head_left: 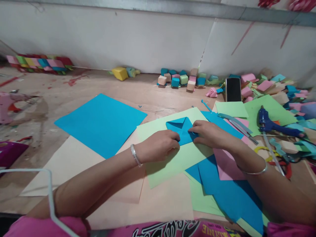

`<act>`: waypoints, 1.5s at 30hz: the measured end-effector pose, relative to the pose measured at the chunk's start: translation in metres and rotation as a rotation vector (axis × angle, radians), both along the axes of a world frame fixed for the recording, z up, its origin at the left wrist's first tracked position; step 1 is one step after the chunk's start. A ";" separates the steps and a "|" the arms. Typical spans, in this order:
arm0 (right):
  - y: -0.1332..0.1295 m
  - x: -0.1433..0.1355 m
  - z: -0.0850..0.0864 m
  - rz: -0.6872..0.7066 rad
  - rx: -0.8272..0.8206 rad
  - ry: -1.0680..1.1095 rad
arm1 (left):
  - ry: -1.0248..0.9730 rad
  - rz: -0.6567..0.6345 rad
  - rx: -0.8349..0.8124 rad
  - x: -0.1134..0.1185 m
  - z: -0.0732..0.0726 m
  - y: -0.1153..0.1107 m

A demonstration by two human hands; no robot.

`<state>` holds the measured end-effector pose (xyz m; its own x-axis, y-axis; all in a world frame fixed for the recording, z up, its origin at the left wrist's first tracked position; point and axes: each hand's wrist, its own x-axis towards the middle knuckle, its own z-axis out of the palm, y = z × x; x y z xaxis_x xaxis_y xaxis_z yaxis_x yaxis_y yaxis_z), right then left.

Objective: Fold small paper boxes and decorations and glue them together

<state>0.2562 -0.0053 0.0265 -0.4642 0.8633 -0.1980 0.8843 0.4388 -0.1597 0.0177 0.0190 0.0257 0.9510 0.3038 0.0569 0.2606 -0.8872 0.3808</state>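
Observation:
A small blue paper square (pixel 183 130) with corners folded toward its middle lies on a pale green sheet (pixel 163 171). My left hand (pixel 160 144), with a bracelet at its wrist, presses curled fingers on the paper's lower left edge. At its right edge, my right hand (pixel 206 133) pinches a blue flap between thumb and fingers. Flat to the left is a large blue sheet (pixel 101 123). Cream sheets (pixel 74 168) lie beneath it, and more blue paper (pixel 232 194) and pink paper (pixel 228 164) lie under my right forearm.
On the right lie a blue glue gun (pixel 266 120), yellow-handled scissors (pixel 264 151) and a heap of folded paper scraps (pixel 269 85). A phone (pixel 233 89) stands near small paper cubes (pixel 175 82) along the wall. A yellow paper cube (pixel 120 73) sits further left.

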 end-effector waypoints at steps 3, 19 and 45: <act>-0.003 -0.003 0.003 0.060 0.048 -0.080 | 0.056 0.100 0.044 0.004 -0.002 -0.002; -0.013 -0.018 -0.013 0.127 0.237 -0.171 | 0.076 0.197 0.365 0.008 -0.026 0.000; 0.003 -0.012 -0.021 -0.267 0.001 0.565 | -0.157 0.535 0.064 0.004 -0.032 0.018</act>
